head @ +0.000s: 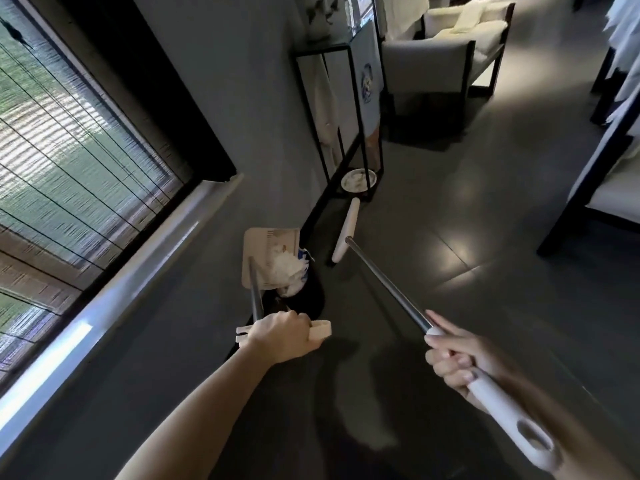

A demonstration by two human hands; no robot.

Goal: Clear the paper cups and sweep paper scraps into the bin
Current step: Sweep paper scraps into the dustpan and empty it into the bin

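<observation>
Fingers (304,323) of the left hand (280,336) clamp the dustpan (265,245) handle; the right hand (457,362) grips the broom (388,285).
The dustpan holds paper scraps (287,270) above the black bin (312,298).

A single wide-angle view looks from the person's head, forward and steeply down at the floor (485,289), with the frame tilted. The dustpan (268,249) lies near mid-frame, close below the lens. Nearer than the dustpan, the left hand (282,336) and the right hand (457,358), which holds the broom (391,289), reach in from the bottom edge. A window (69,150) slants left of the dustpan, and an armchair (426,60) stands far beyond it.
</observation>
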